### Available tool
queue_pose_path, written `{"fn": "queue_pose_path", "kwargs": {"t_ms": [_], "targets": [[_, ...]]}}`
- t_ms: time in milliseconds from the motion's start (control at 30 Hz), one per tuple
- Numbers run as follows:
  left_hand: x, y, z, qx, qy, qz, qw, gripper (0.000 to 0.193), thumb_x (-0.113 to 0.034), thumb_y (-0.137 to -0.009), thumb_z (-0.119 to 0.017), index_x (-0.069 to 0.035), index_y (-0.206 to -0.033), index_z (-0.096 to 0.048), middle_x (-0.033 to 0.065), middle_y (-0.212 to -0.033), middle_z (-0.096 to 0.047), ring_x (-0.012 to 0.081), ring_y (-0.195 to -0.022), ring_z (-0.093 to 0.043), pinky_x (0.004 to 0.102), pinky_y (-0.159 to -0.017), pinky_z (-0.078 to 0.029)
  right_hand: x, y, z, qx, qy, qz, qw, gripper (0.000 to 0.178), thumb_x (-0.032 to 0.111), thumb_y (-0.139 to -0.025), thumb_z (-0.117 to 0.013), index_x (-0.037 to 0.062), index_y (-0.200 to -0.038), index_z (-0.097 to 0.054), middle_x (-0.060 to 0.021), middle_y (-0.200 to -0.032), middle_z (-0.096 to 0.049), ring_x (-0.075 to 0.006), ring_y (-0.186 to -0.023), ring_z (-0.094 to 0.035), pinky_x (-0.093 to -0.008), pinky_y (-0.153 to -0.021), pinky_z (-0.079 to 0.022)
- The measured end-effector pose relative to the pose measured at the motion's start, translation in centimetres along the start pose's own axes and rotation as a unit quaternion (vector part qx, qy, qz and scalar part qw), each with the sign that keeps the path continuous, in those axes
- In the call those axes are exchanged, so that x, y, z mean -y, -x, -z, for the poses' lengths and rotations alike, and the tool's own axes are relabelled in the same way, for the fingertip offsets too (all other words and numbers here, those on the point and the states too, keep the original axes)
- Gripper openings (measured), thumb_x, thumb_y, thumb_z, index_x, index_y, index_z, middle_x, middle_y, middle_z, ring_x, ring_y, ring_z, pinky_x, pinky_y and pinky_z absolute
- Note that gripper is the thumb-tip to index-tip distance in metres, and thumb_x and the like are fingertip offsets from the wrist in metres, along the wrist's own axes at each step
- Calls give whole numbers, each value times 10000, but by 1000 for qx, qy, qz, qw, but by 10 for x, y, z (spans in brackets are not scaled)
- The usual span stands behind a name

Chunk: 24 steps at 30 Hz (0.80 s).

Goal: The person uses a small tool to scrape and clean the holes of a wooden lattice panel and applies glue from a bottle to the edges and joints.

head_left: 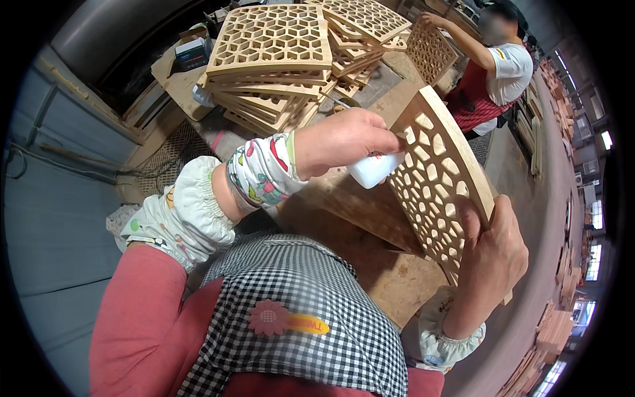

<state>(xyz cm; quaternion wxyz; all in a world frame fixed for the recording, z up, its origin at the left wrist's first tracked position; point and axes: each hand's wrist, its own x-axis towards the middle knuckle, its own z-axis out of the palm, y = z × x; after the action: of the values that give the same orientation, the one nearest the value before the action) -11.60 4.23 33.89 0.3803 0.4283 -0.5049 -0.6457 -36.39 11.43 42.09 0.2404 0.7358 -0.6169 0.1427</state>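
My left hand is closed around a small white plastic bottle, held right beside a wooden lattice panel. Fingers hide the upper part of the bottle, and I cannot tell whether its tip touches the wood. The panel stands tilted on edge, cut through with many angular holes, its pale thick border facing up and right. My right hand grips that border at the lower right, thumb on the lattice face and fingers behind.
Stacked lattice panels rise at the back of the worktable, with another pile beside them. A small box sits at the back left. Across the table a co-worker in a red apron holds a darker lattice panel.
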Motion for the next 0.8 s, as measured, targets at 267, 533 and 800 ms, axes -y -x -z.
{"fn": "queue_pose_path", "kwargs": {"t_ms": [267, 533, 800], "targets": [[-2, 0, -2, 2, 11, 2, 1000, 292, -285, -1006, -672, 3, -1042, -705, 67, -890, -739, 146, -735, -717, 289, -650, -570, -1, 0, -1, -17, -9, 9, 1000, 414, 308, -837, -862, 48, -909, -548, -166, -780, -659, -394, -696, -651, -478, -600, -488], [4, -2, -1, 8, 14, -33, 999, 286, -279, -1022, -658, 3, -1031, -701, 70, -887, -736, 153, -734, -724, 283, -657, -578, 0, -1, -1, -6, -6, 0, 1000, 415, 317, -840, -859, 51, -903, -546, -164, -764, -650, -391, -688, -647, -473, -597, -484], [-1, 0, -2, -8, 17, -20, 1000, 281, -271, -1024, -656, 4, -1011, -713, 57, -849, -719, 148, -725, -719, 287, -657, -574, -4, 0, -2, 0, 2, 3, 1000, 383, 306, -851, -852, 47, -940, -585, -162, -784, -667, -392, -704, -656, -474, -608, -492]]}}
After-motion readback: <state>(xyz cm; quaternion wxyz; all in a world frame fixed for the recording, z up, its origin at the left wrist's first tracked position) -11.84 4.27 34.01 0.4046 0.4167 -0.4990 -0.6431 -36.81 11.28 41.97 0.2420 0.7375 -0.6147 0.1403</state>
